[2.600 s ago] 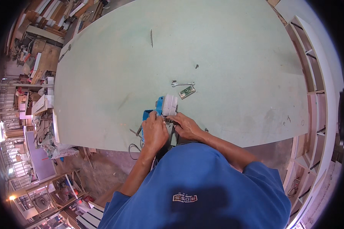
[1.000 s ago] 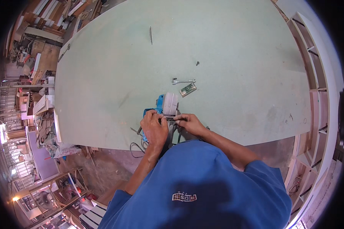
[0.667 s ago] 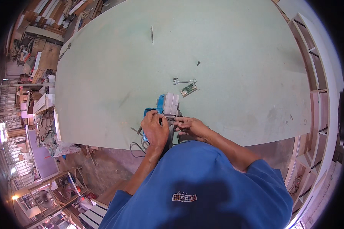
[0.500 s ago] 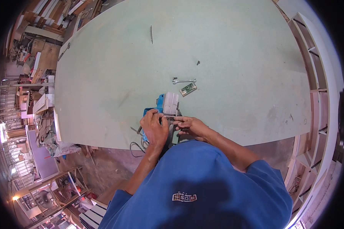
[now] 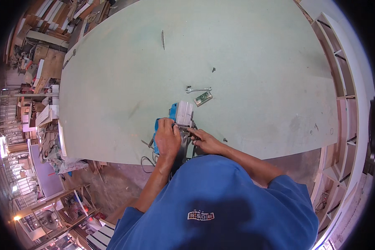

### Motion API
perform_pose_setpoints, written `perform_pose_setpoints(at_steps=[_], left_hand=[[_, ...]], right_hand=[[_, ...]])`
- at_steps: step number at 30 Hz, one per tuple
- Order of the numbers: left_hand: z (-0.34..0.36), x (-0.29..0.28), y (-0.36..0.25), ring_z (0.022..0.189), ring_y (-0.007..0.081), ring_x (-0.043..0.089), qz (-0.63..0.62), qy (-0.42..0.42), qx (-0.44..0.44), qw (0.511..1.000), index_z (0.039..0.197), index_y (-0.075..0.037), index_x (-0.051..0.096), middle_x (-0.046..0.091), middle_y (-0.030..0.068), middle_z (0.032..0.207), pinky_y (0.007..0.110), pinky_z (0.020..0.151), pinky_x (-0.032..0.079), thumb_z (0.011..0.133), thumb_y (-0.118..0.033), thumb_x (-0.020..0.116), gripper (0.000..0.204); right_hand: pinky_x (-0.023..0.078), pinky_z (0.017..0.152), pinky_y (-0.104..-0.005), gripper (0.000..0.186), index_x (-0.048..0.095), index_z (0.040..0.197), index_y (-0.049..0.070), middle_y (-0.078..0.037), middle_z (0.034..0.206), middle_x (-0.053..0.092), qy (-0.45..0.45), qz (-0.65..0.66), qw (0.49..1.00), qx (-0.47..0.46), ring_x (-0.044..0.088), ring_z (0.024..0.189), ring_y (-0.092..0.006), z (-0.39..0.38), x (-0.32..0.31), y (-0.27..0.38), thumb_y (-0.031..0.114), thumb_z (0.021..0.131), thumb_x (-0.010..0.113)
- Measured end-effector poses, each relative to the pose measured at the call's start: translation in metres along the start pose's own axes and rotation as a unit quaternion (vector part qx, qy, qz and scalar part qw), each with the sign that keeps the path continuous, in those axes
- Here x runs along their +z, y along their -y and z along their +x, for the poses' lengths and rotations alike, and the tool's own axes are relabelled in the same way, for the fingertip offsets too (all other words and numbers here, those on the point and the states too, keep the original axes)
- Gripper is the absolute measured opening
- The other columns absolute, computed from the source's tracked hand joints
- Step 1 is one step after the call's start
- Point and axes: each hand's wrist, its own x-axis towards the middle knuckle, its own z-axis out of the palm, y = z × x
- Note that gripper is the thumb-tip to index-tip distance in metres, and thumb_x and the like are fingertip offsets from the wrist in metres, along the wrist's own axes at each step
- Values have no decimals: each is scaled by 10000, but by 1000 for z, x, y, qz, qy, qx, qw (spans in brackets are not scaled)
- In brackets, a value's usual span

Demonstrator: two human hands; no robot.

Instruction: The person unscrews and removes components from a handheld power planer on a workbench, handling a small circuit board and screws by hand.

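On the near edge of the table lies a blue electric planer (image 5: 173,110) with its silver sole plate (image 5: 184,112) facing up. My left hand (image 5: 168,137) is closed on its left side, fingers bent down at the cutter gap. From the right, my right hand (image 5: 208,142) reaches in with the index finger stretched out, its tip touching the gap's edge; the other fingers are partly hidden. A thin dark strip lies between the two hands, too small to name. Beyond the planer lie a small metal block with holes (image 5: 203,99) and an open-end wrench (image 5: 198,89).
Small dark bolts (image 5: 213,70) lie on the pale green table (image 5: 258,62); another bolt (image 5: 225,139) is beside my right wrist. A thin metal strip (image 5: 163,39) lies farther off. The planer's cord (image 5: 146,165) loops over the near edge. White shelving (image 5: 341,79) stands at the right.
My right hand has shifted slightly, with its index finger now on the planer's edge and its other fingers more curled. My left fingers bend down more. A bolt now shows beside my right wrist.
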Motion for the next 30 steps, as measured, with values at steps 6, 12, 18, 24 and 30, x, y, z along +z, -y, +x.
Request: perform_pose_setpoints(at_steps=[6, 12, 18, 24, 30], left_hand=[[5, 0, 5, 891, 367, 647, 1, 4, 3, 1000, 979, -28, 623, 609, 148, 988, 456, 762, 531, 843, -31, 687, 150], [9, 2, 4, 889, 365, 641, 7, 1, -2, 1000, 963, -31, 625, 595, 148, 958, 453, 763, 527, 833, -27, 689, 145], [10, -10, 12, 921, 350, 624, -33, 41, -76, 996, 995, -39, 633, 603, 142, 970, 451, 801, 512, 796, -73, 739, 227], [6, -10, 9, 1036, 350, 605, 37, 23, -33, 998, 1043, -29, 660, 642, 144, 1024, 484, 894, 475, 800, -190, 766, 310], [3, -3, 19, 1020, 370, 631, 77, 30, -30, 996, 1083, -5, 674, 678, 183, 1038, 519, 924, 453, 830, -247, 736, 356]], right_hand=[[466, 996, -469, 824, 211, 1662, 144, -220, 1159, 543, 5, -129, 992, 8, 570, 1089, -389, 2, 1, 7, 43, 913, 541], [488, 923, -500, 774, 269, 1642, 162, -227, 1097, 566, -9, -207, 977, 41, 588, 1033, -431, 1, 0, 14, 45, 915, 507], [493, 907, -478, 711, 422, 1574, 153, -203, 1077, 567, -81, -163, 980, -84, 590, 995, -395, 3, 1, 5, 46, 880, 531], [493, 916, -464, 685, 449, 1546, 137, -194, 1079, 558, -101, -138, 979, -107, 588, 1006, -384, 9, 4, 2, 47, 874, 548], [504, 899, -510, 713, 383, 1581, 141, -220, 1064, 596, -64, -187, 978, -58, 611, 1011, -424, 2, 4, 9, 32, 894, 543]])
